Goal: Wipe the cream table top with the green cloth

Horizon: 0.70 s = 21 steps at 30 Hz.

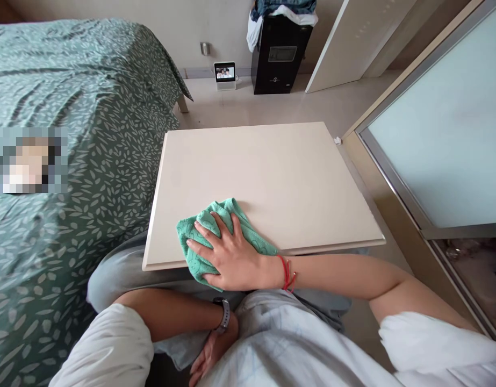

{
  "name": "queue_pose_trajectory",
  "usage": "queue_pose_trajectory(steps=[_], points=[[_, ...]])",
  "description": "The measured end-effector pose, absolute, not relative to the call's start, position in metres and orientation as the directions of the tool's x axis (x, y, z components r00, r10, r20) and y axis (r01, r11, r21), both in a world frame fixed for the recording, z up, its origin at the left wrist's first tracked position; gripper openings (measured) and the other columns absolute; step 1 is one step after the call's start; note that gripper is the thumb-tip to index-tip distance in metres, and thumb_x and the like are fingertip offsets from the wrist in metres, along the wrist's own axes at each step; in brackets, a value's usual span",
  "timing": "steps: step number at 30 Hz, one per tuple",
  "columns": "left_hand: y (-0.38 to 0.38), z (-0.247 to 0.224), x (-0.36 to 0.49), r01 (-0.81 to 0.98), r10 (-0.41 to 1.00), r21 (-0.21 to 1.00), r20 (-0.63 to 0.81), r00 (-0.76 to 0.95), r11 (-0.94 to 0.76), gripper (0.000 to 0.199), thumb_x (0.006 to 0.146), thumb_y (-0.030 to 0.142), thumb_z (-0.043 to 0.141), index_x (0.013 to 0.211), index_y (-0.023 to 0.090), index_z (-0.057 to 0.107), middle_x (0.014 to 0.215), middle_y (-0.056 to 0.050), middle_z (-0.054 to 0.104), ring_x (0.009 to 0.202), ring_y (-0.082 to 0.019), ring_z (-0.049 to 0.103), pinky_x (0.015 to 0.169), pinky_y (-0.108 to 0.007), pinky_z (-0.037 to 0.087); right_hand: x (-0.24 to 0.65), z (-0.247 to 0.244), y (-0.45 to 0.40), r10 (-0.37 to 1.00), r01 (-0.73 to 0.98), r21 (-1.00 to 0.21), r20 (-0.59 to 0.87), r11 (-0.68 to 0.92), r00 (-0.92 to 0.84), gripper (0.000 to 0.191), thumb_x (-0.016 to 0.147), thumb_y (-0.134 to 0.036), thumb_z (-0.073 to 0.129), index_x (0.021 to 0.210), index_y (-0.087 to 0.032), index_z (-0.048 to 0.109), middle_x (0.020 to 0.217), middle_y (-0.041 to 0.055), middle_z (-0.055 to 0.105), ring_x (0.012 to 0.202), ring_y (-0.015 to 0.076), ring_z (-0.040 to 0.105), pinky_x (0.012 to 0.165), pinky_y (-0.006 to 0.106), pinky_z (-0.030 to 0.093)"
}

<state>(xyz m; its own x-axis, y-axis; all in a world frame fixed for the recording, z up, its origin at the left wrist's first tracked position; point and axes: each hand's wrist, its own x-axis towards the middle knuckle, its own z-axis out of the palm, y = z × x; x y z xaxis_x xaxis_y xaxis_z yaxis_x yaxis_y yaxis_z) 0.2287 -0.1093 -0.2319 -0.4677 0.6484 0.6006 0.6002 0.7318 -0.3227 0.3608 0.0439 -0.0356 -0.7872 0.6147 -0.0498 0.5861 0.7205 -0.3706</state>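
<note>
My right hand (237, 258) lies palm down with spread fingers on a bunched green cloth (191, 228), pressing it against a cream-coloured tabletop (272, 177). Part of the cloth hangs over the near edge, left of the middle. A red string bracelet (287, 273) circles my right wrist. Below the board, my left hand (209, 355) rests by my lap, its fingers loosely stretched and nothing visible in them. On that wrist sits a grey watch (223, 316). The left palm is partly hidden.
A bed with a green leaf-patterned cover (122, 107) stands left. Beyond the board are a small screen (225, 75) and a black cabinet (278, 59) with clothes (286, 11) on top. A door (352, 43) is behind, and a frosted sliding panel (445, 118) lines the right.
</note>
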Motion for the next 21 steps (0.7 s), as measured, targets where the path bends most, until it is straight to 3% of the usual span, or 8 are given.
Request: queue_pose_trajectory(steps=[4, 7, 10, 11, 13, 16, 19, 21], points=[[-0.133, -0.253, 0.221, 0.485, 0.570, -0.335, 0.654, -0.498, 0.808, 0.072, 0.088, 0.036, 0.084, 0.159, 0.025, 0.089, 0.146, -0.014, 0.094, 0.139, -0.044, 0.089, 0.069, -0.048, 0.075, 0.345, -0.033, 0.070, 0.653, 0.624, -0.374, -0.063, 0.686, -0.755, 0.088, 0.115, -0.061, 0.083, 0.197, -0.038, 0.062, 0.211, 0.0139, 0.044, 0.195, 0.0598, 0.032, 0.149, 0.095, 0.036], [-0.148, -0.281, 0.218, 0.240, 0.375, -0.293, 0.798, -0.472, 0.926, 0.083, 0.086, 0.020, 0.081, 0.170, 0.021, 0.080, 0.139, -0.018, 0.095, 0.112, -0.048, 0.093, 0.055, -0.051, 0.069, 0.326, -0.028, 0.114, 0.705, 0.688, -0.344, -0.095, 0.639, -0.703, 0.087, 0.120, -0.058, 0.075, 0.200, -0.031, 0.055, 0.214, 0.0169, 0.034, 0.197, 0.0609, 0.025, 0.151, 0.097, 0.030], [-0.152, -0.311, 0.218, -0.066, 0.080, -0.100, 0.961, -0.263, 0.993, 0.101, 0.082, -0.003, 0.065, 0.180, 0.019, 0.067, 0.121, -0.017, 0.096, 0.080, -0.049, 0.089, 0.052, -0.055, 0.065, 0.304, -0.023, 0.168, 0.764, 0.750, -0.324, -0.111, 0.577, -0.636, 0.085, 0.123, -0.053, 0.069, 0.202, -0.028, 0.051, 0.217, 0.0186, 0.026, 0.198, 0.0623, 0.019, 0.150, 0.099, 0.026], [-0.152, -0.319, 0.218, -0.187, -0.063, 0.032, 0.984, -0.164, 0.982, 0.109, 0.081, -0.009, 0.058, 0.186, 0.023, 0.060, 0.121, -0.015, 0.096, 0.081, -0.047, 0.090, 0.059, -0.054, 0.068, 0.297, -0.021, 0.185, 0.780, 0.765, -0.319, -0.112, 0.559, -0.616, 0.084, 0.123, -0.051, 0.068, 0.202, -0.028, 0.050, 0.217, 0.0190, 0.024, 0.198, 0.0628, 0.017, 0.149, 0.100, 0.025], [-0.152, -0.331, 0.217, -0.280, -0.143, 0.132, 0.989, -0.020, 0.951, 0.121, 0.082, -0.015, 0.046, 0.196, 0.026, 0.040, 0.119, -0.012, 0.096, 0.078, -0.042, 0.089, 0.061, -0.046, 0.068, 0.284, -0.019, 0.219, 0.804, 0.790, -0.310, -0.116, 0.528, -0.583, 0.084, 0.124, -0.050, 0.064, 0.203, -0.027, 0.047, 0.218, 0.0199, 0.021, 0.199, 0.0633, 0.015, 0.148, 0.102, 0.024], [-0.150, -0.335, 0.213, -0.046, -0.259, 0.273, 0.944, 0.203, 0.961, 0.117, 0.090, -0.011, 0.038, 0.200, 0.028, 0.028, 0.123, -0.012, 0.097, 0.088, -0.042, 0.090, 0.062, -0.048, 0.068, 0.269, -0.017, 0.259, 0.813, 0.804, -0.299, -0.129, 0.514, -0.568, 0.084, 0.125, -0.048, 0.059, 0.204, -0.025, 0.045, 0.218, 0.0202, 0.018, 0.200, 0.0621, 0.011, 0.150, 0.101, 0.020], [-0.147, -0.326, 0.210, 0.369, -0.372, 0.253, 0.880, 0.296, 0.894, 0.104, 0.096, -0.008, 0.035, 0.187, 0.036, 0.061, 0.127, -0.005, 0.097, 0.093, -0.039, 0.091, 0.065, -0.049, 0.069, 0.262, -0.015, 0.288, 0.803, 0.795, -0.295, -0.128, 0.529, -0.582, 0.085, 0.125, -0.050, 0.059, 0.205, -0.024, 0.044, 0.219, 0.0180, 0.017, 0.200, 0.0601, 0.011, 0.153, 0.096, 0.018], [-0.145, -0.319, 0.212, 0.411, -0.376, 0.239, 0.878, 0.295, 0.880, 0.102, 0.096, -0.008, 0.033, 0.180, 0.037, 0.070, 0.123, -0.003, 0.097, 0.091, -0.036, 0.091, 0.067, -0.045, 0.069, 0.260, -0.014, 0.302, 0.803, 0.791, -0.300, -0.114, 0.533, -0.585, 0.086, 0.126, -0.053, 0.059, 0.205, -0.024, 0.045, 0.219, 0.0168, 0.018, 0.200, 0.0600, 0.013, 0.154, 0.095, 0.019]])
